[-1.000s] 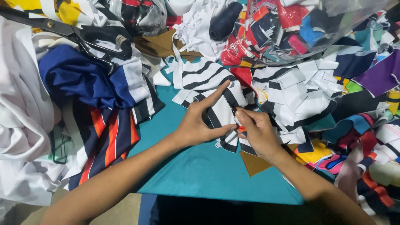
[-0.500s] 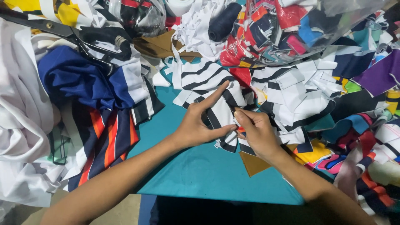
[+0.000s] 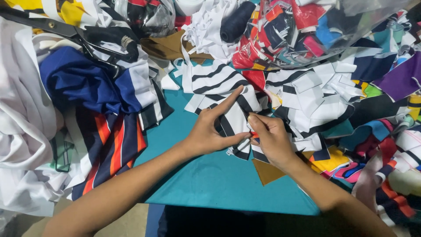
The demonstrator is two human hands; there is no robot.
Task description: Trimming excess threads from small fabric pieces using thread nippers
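1. At the bottom of the frame, two bare forearms reach up over a teal cloth (image 3: pixel 210 180) that covers the surface.
2. The left hand (image 3: pixel 210 131), in the centre, presses on a black-and-white striped fabric piece (image 3: pixel 232 120), its forefinger stretched toward the upper right and its thumb touching the strip's lower edge.
3. The right hand (image 3: pixel 272 140), just right of centre, pinches the same striped piece between thumb and fingers; a small red-orange scrap (image 3: pixel 254 134) shows at its fingertips.
4. A brown fabric scrap (image 3: pixel 267 172) lies just below the right wrist.
5. At the left lies a blue garment (image 3: pixel 83 85), with a navy cloth striped in orange and white (image 3: pixel 112 147) beneath it.
6. At the upper left, large black scissors (image 3: pixel 83 37) rest on the fabric heap.
7. At the upper right, a clear plastic bag of coloured scraps (image 3: pixel 307 30) sits beside a dark thread spool (image 3: pixel 237 22).
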